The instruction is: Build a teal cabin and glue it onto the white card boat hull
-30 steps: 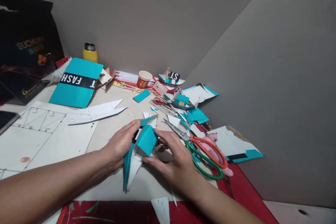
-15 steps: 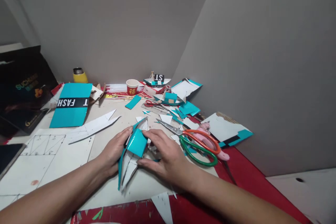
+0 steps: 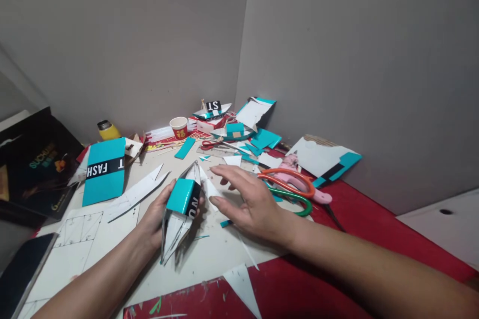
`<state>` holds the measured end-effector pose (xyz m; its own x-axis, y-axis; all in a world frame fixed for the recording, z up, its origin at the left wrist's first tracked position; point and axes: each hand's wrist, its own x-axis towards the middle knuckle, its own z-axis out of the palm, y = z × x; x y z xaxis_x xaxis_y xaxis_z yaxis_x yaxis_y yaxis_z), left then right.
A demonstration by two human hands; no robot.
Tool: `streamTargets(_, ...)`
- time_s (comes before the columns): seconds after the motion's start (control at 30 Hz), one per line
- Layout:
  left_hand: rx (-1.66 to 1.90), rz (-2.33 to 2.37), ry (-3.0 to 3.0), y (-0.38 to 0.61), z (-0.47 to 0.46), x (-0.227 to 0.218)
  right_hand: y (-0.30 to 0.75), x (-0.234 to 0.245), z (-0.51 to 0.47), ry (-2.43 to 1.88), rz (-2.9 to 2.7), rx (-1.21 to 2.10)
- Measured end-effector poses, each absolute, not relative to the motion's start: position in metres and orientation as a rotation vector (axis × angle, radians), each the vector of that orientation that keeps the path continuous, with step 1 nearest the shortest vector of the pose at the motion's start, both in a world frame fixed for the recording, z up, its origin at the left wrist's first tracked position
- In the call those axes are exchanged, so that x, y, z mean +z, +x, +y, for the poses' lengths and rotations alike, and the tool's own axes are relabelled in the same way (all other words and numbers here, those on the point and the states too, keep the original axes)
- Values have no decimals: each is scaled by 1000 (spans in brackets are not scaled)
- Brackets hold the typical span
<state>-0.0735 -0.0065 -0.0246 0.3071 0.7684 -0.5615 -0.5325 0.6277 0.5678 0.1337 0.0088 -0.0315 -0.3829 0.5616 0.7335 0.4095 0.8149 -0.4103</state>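
Observation:
A paper boat (image 3: pixel 183 198) with a teal and black curved cover over its white hull is held over the table. My left hand (image 3: pixel 159 212) grips it from the left side, with fingertips showing at its right edge. My right hand (image 3: pixel 247 204) is apart from the boat, just to its right, fingers spread with nothing in them. Beyond that hand lie the scissors (image 3: pixel 288 184) with orange and green handles, their blades hidden behind it. A pink glue gun (image 3: pixel 290 163) rests beside the scissors.
Two finished-looking model boats (image 3: pixel 213 109) stand at the back near a red paper cup (image 3: pixel 178 128). Teal card (image 3: pixel 105 189) and white cut strips (image 3: pixel 136 192) lie left. A white triangular scrap (image 3: pixel 241 286) crosses the front edge. Grey walls (image 3: pixel 337 50) close off the back and right.
My right hand has let go of the boat and moved right, its fingers opening. The boat has turned in my left hand, showing a black lettered side. The view has shifted right.

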Motion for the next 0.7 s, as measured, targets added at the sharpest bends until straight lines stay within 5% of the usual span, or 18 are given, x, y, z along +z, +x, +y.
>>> streamTargets(0.7,1048,984,416,-65,-12,-34,119,-33,-1,-520,-2084,221)
